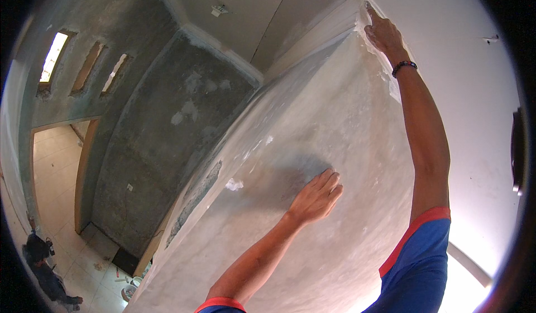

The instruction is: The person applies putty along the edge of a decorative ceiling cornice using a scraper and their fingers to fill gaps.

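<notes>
A pale, cloudy plastic sheet [357, 145] seems to cover the big wall in front of me; its folds gather at the top corner by the ceiling. My right hand [385, 34] is raised there, index finger stretched along the ragged white edge [364, 20] and the other fingers curled in. A dark beaded bracelet [404, 66] circles that wrist. Lower down, my left hand [318, 198] rests on the pale surface with its fingers bent and close together. Its palm side is hidden, so anything inside cannot be seen.
The white ceiling [458, 84] slopes off right. Beyond the wall's left edge lie a grey wall [173, 112], a doorway frame [89, 162] and narrow window openings [86, 67]. At lower left are a dark-clothed person [44, 274], buckets [129, 292] and floor tiles [92, 282].
</notes>
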Demonstrator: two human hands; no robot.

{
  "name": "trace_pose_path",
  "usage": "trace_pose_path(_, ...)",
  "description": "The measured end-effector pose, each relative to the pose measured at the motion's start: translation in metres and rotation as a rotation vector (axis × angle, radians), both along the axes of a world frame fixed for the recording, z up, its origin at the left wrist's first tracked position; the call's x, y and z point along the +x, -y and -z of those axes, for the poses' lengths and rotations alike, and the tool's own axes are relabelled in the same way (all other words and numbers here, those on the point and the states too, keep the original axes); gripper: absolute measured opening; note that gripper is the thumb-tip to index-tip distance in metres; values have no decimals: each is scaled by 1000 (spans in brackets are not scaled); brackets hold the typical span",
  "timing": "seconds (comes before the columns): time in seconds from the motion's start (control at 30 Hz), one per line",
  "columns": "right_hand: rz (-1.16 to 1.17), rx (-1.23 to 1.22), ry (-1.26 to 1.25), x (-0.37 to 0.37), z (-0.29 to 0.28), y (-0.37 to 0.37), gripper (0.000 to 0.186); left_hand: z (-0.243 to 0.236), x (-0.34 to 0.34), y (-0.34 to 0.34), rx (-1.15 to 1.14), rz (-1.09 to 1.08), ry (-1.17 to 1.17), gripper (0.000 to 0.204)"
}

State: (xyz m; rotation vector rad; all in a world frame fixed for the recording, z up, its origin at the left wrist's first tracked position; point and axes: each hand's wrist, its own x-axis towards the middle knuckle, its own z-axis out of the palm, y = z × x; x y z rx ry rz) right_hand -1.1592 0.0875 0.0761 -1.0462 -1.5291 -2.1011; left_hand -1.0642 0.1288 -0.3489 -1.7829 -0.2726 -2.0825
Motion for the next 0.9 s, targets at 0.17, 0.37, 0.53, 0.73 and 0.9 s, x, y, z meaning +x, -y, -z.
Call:
trace_pose_path(0.17,255,96,35,4,2,-2,60,-1,1,1,11,6,0,27)
trace_pose_path(0.37,133,126,116,7,2,-1,56,-1,1,2,5,11,0,26)
trace_pose_path(0.53,115,117,175,-10,12,-5,50,0,0,3,-15,-4,-12,27)
trace_pose_path(0.73,303,225,232,-23,-1,-17,43,-2,-2,2,-27,21,-65,29)
trace_pose_path(0.9,354,267,254,-22,-14,-7,44,0,1,1,-7,5,-20,30)
